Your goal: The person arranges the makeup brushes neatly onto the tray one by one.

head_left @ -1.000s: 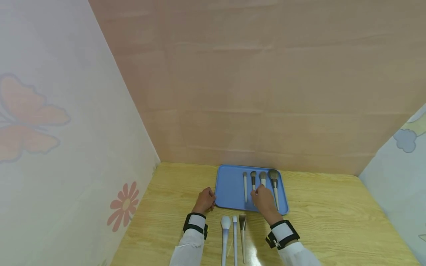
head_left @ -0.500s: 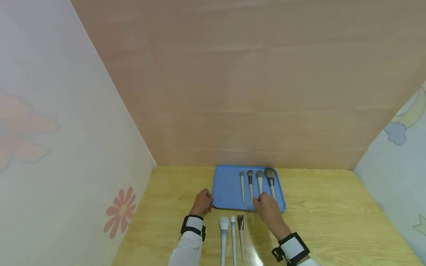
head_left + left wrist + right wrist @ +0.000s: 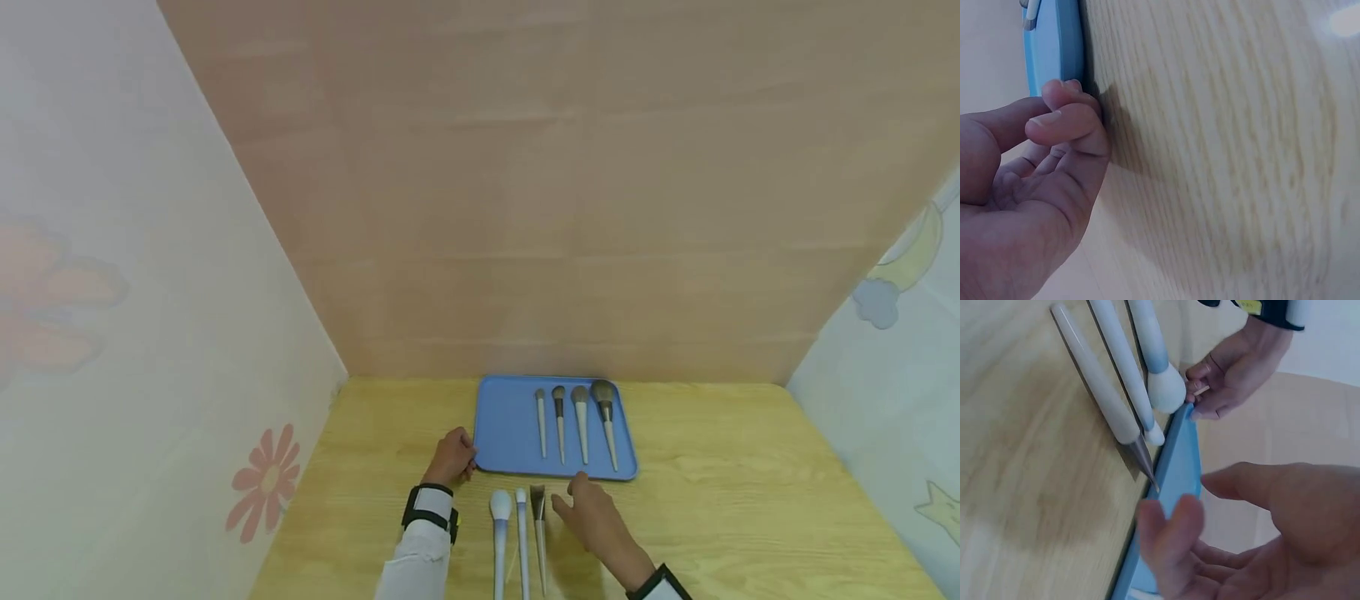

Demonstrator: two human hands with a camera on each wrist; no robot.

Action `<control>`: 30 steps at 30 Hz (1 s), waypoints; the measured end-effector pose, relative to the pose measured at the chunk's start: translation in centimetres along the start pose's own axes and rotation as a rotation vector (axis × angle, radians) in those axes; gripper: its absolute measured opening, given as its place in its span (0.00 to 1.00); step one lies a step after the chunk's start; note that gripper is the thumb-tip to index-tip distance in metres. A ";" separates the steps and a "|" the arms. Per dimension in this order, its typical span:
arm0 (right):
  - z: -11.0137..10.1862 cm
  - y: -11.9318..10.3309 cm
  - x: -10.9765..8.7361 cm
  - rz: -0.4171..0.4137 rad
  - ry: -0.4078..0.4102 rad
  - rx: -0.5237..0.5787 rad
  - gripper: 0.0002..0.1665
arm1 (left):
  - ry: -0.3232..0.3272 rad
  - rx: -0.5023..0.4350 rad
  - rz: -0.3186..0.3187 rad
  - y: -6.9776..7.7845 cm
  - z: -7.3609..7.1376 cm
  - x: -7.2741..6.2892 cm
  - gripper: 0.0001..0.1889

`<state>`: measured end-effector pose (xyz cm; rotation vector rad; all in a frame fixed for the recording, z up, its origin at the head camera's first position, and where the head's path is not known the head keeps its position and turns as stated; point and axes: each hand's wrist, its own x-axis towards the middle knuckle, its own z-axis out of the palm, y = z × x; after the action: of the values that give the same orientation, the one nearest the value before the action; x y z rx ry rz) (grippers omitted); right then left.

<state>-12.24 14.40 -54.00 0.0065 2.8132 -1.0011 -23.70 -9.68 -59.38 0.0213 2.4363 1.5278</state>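
Observation:
My left hand (image 3: 452, 457) is at the left edge of the blue tray (image 3: 498, 425), gripping its near corner between thumb and curled fingers. In the left wrist view, the fingers (image 3: 1066, 125) bend beside the tray's blue wall (image 3: 1071, 44). Over the table just in front of the tray, my right hand (image 3: 592, 517) holds nothing, its thumb and fingers apart. To its left lie a flat dark-tipped makeup brush (image 3: 539, 533), a slim white-tipped brush (image 3: 522, 542) and a fluffy white makeup brush (image 3: 500, 533), side by side.
Several makeup brushes lie in a row on the tray's right half, from a small brush (image 3: 542, 425) to a large dark-headed brush (image 3: 604, 417). A brown backdrop (image 3: 525, 250) rises behind the wooden table (image 3: 735, 467). A white patterned wall (image 3: 187, 292) stands at left.
My right hand has let go of the white-handled brush on the tray and drawn back toward the near brushes. The left hand stays at the tray's corner.

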 end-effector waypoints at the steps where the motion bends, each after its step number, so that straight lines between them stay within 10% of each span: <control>1: 0.1 0.0 -0.1 0.001 -0.008 -0.015 0.21 | -0.003 -0.003 0.004 0.0 0.1 0.2 0.04; 30: 4.0 0.4 -4.4 0.070 -0.254 -0.053 0.15 | -0.012 -0.030 -0.017 -0.4 0.0 0.0 0.04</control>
<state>-7.28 12.36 -56.64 -0.0262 2.5880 -0.8468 -23.65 -9.89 -59.69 0.0033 2.3976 1.5526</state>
